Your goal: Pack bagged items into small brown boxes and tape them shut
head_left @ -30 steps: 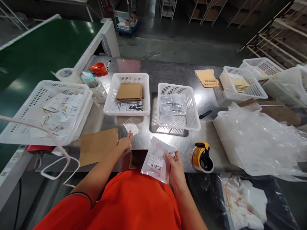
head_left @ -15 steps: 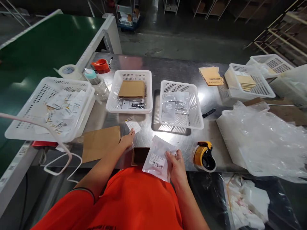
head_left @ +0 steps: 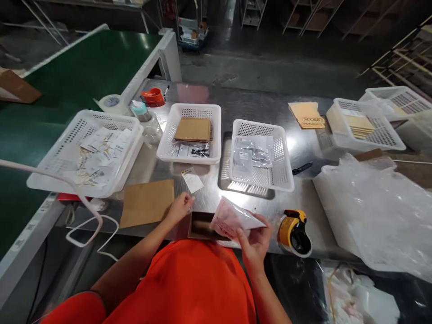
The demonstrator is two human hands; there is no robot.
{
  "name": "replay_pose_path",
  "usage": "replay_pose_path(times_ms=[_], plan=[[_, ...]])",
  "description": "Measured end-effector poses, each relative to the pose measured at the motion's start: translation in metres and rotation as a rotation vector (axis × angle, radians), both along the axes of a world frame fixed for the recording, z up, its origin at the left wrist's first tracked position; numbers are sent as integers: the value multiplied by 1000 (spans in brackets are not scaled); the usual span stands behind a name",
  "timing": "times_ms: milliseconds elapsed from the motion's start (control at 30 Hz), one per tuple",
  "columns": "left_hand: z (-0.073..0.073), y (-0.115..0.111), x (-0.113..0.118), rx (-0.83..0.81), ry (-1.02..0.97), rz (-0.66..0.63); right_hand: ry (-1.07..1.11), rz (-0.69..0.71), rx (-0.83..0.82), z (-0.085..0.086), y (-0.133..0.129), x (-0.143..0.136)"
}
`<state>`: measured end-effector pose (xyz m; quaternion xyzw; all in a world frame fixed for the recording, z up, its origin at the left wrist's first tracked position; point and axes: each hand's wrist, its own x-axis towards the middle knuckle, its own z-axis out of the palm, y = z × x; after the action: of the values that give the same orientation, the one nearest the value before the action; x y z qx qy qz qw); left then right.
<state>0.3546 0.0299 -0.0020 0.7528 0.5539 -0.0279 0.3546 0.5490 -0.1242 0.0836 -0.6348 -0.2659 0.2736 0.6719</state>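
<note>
At the near tabletop [head_left: 303, 198] edge, our right hand [head_left: 254, 243] pinches a tilted clear pouch [head_left: 234, 218] above the small open box [head_left: 200, 226], while our left hand [head_left: 180, 208], fingers loose and empty, steadies that box.

tan envelope [head_left: 306, 115]: brand print, too blurred to read

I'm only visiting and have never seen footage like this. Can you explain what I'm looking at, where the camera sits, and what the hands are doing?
The camera is worn on a person's head and looks down at their own bare hands over a metal table; no machine is involved. The right hand holds a clear plastic bag above a small open cardboard box at the table's edge. The left hand rests beside a brown envelope. White baskets of envelopes and bagged parts stand behind, and a yellow tape dispenser sits to the right.
</note>
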Motion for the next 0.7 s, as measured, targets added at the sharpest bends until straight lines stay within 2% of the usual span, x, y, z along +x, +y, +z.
replay_pose_path(times_ms=[67, 167, 233, 300, 367, 467, 567, 700], plan=[[5, -27, -11, -65, -100, 44, -269, 337, -14, 2, 3, 3], [4, -59, -21, -192, -348, 69, -627, 941, -203, 6, 16, 8], [0, -70, -21, -227, -410, 100, -789, 1124, -364, 5, 28, 7], [-2, -73, -19, -223, -417, 119, -877, 1168, -482, 2, 39, 2], [-1, -74, -16, -199, -412, 106, -932, 1202, -522, -5, 48, -6], [3, -76, -15, -175, -382, 95, -997, 1326, -487, -22, 52, -19], [9, -81, -16, -194, -387, 69, -1067, 1425, -456, -46, 51, -25], [14, -83, -17, -224, -381, 66, -1202, 1366, -557, -77, 53, -27]])
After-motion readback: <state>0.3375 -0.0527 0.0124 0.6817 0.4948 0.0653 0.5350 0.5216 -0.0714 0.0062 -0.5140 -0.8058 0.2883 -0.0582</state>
